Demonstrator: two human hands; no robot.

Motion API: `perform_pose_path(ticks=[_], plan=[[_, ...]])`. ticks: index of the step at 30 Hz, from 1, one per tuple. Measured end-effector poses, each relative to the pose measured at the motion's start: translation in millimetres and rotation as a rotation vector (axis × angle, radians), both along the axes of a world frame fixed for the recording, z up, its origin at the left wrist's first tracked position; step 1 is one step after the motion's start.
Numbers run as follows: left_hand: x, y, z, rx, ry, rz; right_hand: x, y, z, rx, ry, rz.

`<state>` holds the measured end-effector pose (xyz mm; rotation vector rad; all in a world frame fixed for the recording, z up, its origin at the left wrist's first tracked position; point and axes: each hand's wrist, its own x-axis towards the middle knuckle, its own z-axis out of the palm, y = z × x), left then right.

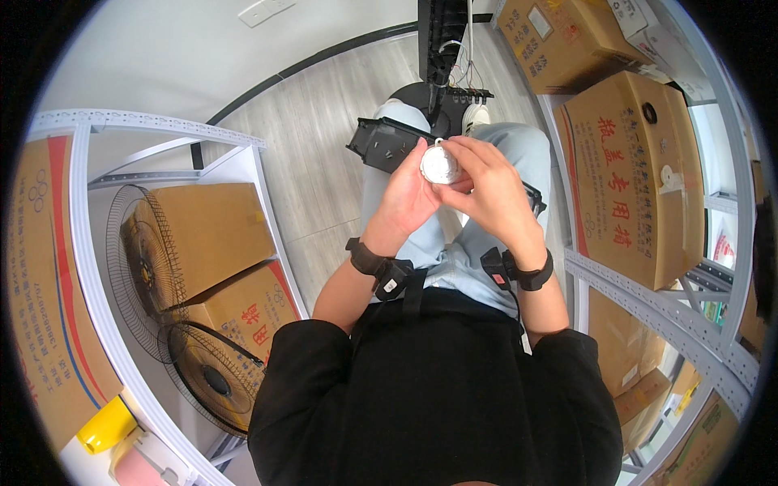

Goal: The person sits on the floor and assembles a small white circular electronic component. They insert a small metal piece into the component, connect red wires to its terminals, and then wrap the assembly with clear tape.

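Observation:
Above my lap, both hands hold a round silver metal part [440, 165], a flat disc with a small tab at its top edge. My left hand [403, 193] is closed against its left side, with the thumb along the rim. Fingers of my right hand [486, 180] are bent over its right side and cover part of it. Beneath the hands a black plastic panel [374, 149] lies across my thighs. Several small screws [389, 152] rest on its left part; the hands hide its middle.
Ahead stands a black upright column [442, 40] on a round base [444, 121], with loose thin wires [463, 69] beside it. Shelves on both sides hold cardboard boxes [628, 178]. Black wire fan guards [146, 259] lean at the left shelf [267, 219].

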<state>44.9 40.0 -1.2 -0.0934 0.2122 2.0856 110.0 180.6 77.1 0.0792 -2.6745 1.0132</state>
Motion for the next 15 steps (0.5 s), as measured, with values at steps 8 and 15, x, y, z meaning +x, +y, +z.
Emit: perform_pose_path(ticks=[8, 15], plan=[[-0.6, 5.7, 12.9, -0.090, 0.000, -0.004, 1.7, 4.7, -1.8, -0.113, 0.022, -0.028], [-2.2, 6.2, 13.4, -0.084, -0.044, 0.014, 3.9, 21.7, 2.1, -0.507, -0.067, -0.070]])
